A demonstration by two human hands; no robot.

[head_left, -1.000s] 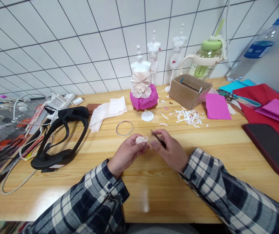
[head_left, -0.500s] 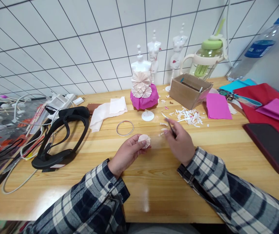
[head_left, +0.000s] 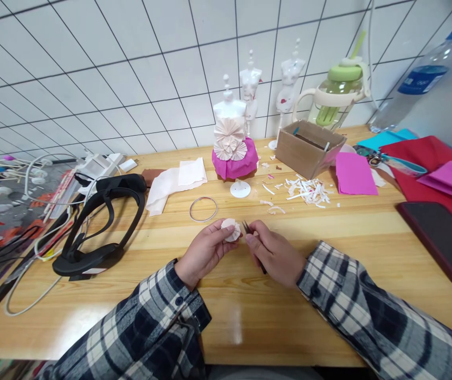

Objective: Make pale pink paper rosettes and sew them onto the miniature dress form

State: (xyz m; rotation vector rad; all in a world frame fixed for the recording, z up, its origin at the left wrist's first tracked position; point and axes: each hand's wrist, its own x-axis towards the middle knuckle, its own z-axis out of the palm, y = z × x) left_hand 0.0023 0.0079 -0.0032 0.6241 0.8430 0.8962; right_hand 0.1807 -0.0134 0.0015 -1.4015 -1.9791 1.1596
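Between thumb and fingers, my left hand (head_left: pixel 205 249) pinches a small round pleated disc of pale pink paper (head_left: pixel 230 230). Just to its right, my right hand (head_left: pixel 275 252) is closed on dark pointed tweezers (head_left: pixel 246 228), whose tips point up and left near the disc without visibly touching it. Behind both hands a white mini dress form (head_left: pixel 229 108) stands on a round base, with pale pleated fans (head_left: pixel 230 140) on its front and a magenta skirt (head_left: pixel 236 164). A thin metal ring (head_left: pixel 203 209) lies on the table behind my left hand.
White paper scraps (head_left: pixel 308 191) lie right of the dress form, before a cardboard box (head_left: pixel 308 150). A black headset (head_left: pixel 103 224) and pale paper strips (head_left: pixel 174 182) are at left. Magenta paper (head_left: pixel 355 173), a phone (head_left: pixel 439 243) and a lidded jug (head_left: pixel 338 95) are at right.
My right hand has come down and left from beside the scraps, and the tweezers now point at the disc. A thin paper sliver lies where they were. My left hand has barely moved.
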